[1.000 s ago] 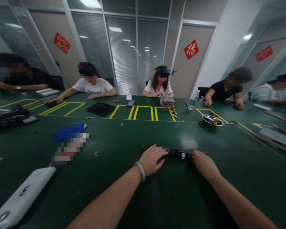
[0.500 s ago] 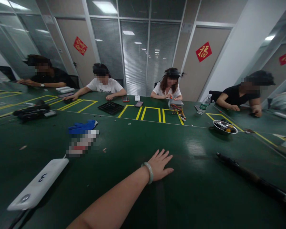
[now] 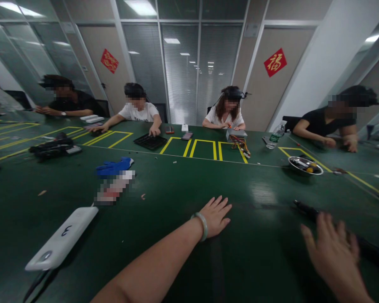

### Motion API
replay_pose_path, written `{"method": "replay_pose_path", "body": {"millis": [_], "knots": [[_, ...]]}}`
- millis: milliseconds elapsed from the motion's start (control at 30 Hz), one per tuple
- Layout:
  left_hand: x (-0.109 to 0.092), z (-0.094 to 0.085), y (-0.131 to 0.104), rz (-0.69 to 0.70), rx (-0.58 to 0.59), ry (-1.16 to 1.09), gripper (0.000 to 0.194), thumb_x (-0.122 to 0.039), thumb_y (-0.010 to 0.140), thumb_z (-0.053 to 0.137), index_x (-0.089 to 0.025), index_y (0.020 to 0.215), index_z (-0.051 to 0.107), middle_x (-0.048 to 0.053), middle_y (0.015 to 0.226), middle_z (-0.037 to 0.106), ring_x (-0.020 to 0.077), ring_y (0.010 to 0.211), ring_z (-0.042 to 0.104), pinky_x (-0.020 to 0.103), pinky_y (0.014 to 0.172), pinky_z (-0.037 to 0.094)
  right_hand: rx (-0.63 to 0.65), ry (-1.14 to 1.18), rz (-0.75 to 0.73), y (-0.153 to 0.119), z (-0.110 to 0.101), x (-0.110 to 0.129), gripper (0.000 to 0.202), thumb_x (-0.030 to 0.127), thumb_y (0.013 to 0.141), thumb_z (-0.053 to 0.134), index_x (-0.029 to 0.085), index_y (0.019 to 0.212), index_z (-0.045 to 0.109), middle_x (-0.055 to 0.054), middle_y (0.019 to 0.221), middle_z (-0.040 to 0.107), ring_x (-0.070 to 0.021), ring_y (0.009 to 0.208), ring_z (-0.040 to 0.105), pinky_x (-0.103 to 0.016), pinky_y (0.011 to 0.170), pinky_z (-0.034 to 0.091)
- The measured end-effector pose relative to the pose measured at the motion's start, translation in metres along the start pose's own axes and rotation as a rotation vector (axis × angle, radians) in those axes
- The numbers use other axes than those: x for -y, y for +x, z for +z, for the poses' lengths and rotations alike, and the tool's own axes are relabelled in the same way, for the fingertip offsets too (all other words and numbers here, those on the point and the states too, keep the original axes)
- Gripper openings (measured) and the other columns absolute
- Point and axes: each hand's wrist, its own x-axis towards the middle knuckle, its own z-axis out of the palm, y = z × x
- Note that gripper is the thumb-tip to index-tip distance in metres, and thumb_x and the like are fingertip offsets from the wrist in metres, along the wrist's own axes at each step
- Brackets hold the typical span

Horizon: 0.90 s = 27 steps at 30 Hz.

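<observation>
Black rod lies on the right, hands empty

Black rod (image 3: 341,229) lies on green table (image 3: 164,252), partly behind right hand (image 3: 336,254), which hovers with fingers spread, grasping nothing. Left hand (image 3: 215,215) rests flat and released, perhaps for support.

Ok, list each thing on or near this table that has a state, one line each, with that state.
left hand: open, flat on the table
right hand: open, fingers spread, over the black rod
black rod: lying flat, far end showing
white power bank: lying flat, cable attached
blue glove: lying crumpled
metal bowl: upright, small parts inside
water bottle: upright, capped
</observation>
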Motion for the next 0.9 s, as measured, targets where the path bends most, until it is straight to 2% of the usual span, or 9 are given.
{"method": "replay_pose_path", "body": {"millis": [100,200,267,333,500,567,667,767,900], "knots": [[0.001,0.003,0.001,-0.001,-0.023,0.028,0.057,-0.049,0.098,0.019,-0.025,0.149,0.016,0.002,0.157,0.011,0.0243,0.144,0.005,0.047,0.115,0.011,0.085,0.205,-0.255,-0.001,0.013,0.094,0.066,0.045,0.094,0.026,0.013,0.150,0.011,-0.013,0.154,0.020,-0.0296,0.143,0.010,-0.055,0.113,0.017],[0.002,0.008,0.003,0.024,0.011,0.126,0.063,-0.046,0.094,0.035,-0.024,0.149,0.017,0.002,0.157,0.009,0.0254,0.144,0.001,0.047,0.116,0.010,0.232,0.398,-0.544,-0.012,0.014,0.174,0.067,0.042,0.093,0.037,0.023,0.151,0.009,-0.004,0.156,0.013,-0.0258,0.143,0.010,-0.051,0.115,0.018],[0.004,0.011,0.004,0.036,0.042,0.209,0.070,-0.045,0.088,0.047,-0.021,0.149,0.021,0.004,0.157,0.010,0.0261,0.144,-0.003,0.047,0.116,0.007,0.315,0.491,-0.660,-0.019,0.017,0.206,0.076,0.046,0.088,0.048,0.023,0.151,0.011,-0.004,0.156,0.014,-0.0268,0.143,0.010,-0.051,0.115,0.018],[0.006,0.014,0.005,0.048,0.043,0.261,0.076,-0.048,0.084,0.052,-0.017,0.148,0.025,0.006,0.157,0.010,0.0255,0.144,-0.004,0.046,0.117,0.006,0.359,0.545,-0.659,-0.023,0.021,0.219,0.083,0.050,0.083,0.055,0.022,0.150,0.014,-0.007,0.156,0.013,-0.0287,0.143,0.010,-0.052,0.115,0.017],[0.011,0.020,0.009,0.042,0.021,0.259,0.079,-0.052,0.083,0.051,-0.018,0.149,0.023,0.007,0.157,0.006,0.0257,0.144,-0.003,0.046,0.116,0.004,0.416,0.592,-0.618,-0.021,0.019,0.214,0.082,0.049,0.083,0.057,0.023,0.149,0.017,-0.007,0.156,0.014,-0.0282,0.143,0.010,-0.052,0.116,0.015],[0.010,0.018,0.009,0.018,0.040,0.237,0.072,-0.049,0.087,0.046,-0.020,0.148,0.023,0.006,0.157,0.006,0.0255,0.144,-0.001,0.047,0.116,0.004,0.445,0.594,-0.627,-0.019,0.014,0.208,0.083,0.049,0.083,0.057,0.023,0.150,0.016,-0.007,0.156,0.014,-0.0271,0.143,0.010,-0.051,0.116,0.016],[0.008,0.011,0.008,0.076,0.047,0.147,0.059,-0.044,0.094,0.035,-0.023,0.148,0.025,0.003,0.156,0.013,0.0242,0.144,0.002,0.045,0.116,0.008,0.474,0.568,-0.664,-0.013,0.009,0.189,0.084,0.051,0.083,0.056,0.024,0.150,0.013,-0.006,0.156,0.014,-0.0254,0.143,0.010,-0.048,0.116,0.017],[0.007,0.005,0.008,0.011,-0.016,0.051,0.054,-0.044,0.098,0.027,-0.025,0.148,0.022,0.004,0.156,0.017,0.0221,0.144,0.010,0.043,0.115,0.011,0.402,0.469,-0.624,0.001,0.012,0.145,0.075,0.049,0.089,0.047,0.023,0.150,0.014,-0.006,0.156,0.014,-0.0237,0.143,0.007,-0.047,0.116,0.015],[0.009,0.003,0.007,0.014,0.005,-0.020,0.054,-0.052,0.098,0.023,-0.029,0.148,0.023,0.002,0.156,0.015,0.0229,0.144,0.010,0.045,0.115,0.011,0.141,0.215,-0.267,0.019,0.021,0.048,0.067,0.046,0.092,0.038,0.018,0.149,0.018,-0.010,0.156,0.010,-0.0263,0.143,0.004,-0.051,0.114,0.013]]}}
